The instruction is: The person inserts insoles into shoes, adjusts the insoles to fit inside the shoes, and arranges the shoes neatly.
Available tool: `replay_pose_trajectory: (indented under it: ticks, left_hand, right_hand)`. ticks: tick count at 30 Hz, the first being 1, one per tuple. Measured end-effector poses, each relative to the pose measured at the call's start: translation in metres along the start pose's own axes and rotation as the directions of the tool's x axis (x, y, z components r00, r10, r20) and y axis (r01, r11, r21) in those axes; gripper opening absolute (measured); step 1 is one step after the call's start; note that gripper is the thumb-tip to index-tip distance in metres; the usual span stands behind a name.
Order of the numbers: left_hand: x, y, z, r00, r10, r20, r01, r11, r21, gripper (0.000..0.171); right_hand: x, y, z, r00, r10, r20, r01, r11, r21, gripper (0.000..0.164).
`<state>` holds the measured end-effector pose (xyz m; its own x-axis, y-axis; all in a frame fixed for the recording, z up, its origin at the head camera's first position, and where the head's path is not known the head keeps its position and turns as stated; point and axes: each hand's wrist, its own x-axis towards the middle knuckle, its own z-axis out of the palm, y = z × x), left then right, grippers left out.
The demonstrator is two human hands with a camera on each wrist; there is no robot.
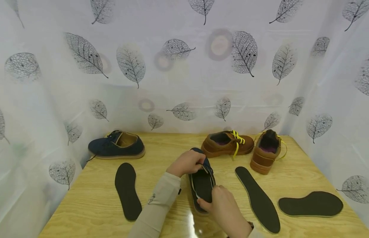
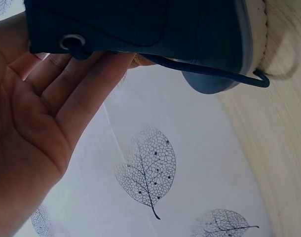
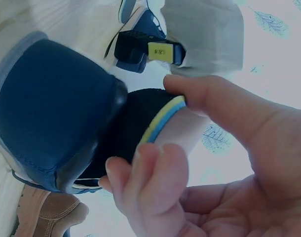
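A navy lace-up shoe (image 1: 192, 191) sits mid-table, its toe pointing away and its opening towards me. My left hand (image 1: 187, 162) grips the front of the opening near the tongue and laces. In the left wrist view, the fingers reach under the navy upper (image 2: 126, 24) beside a metal eyelet. A black-topped insole (image 1: 203, 185) lies partly inside the shoe. Its heel end is pinched between thumb and fingers of my right hand (image 1: 226, 206). The right wrist view shows the insole (image 3: 145, 108) with a yellow and blue edge, rising out of the shoe's heel opening; its front part is hidden inside.
Another navy shoe (image 1: 105, 148) stands at the back left. Two brown shoes with yellow laces, one sideways (image 1: 246, 142) and one heel-on (image 1: 261, 160), are at the back right. Loose insoles lie at left (image 1: 128, 191), right of the shoe (image 1: 258, 198) and far right (image 1: 310, 204).
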<state>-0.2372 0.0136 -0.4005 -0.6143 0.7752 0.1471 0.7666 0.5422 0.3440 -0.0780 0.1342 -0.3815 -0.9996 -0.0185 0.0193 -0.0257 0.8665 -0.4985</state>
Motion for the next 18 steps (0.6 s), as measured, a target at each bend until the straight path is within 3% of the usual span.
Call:
replay_pose_trajectory:
  ticks: [14, 18]
  left_hand:
    - [0.000, -0.001, 0.001, 1.000, 0.007, -0.007, -0.007, 1.000, -0.003, 0.034]
    - [0.000, -0.002, 0.002, 1.000, 0.015, -0.017, -0.016, 1.000, -0.006, 0.034]
  right_hand:
    - [0.022, 0.004, 0.001, 0.999, 0.010, 0.035, -0.011, 0.999, 0.039, 0.053]
    - [0.027, 0.006, 0.001, 0.999, 0.004, 0.045, -0.006, 0.999, 0.045, 0.050]
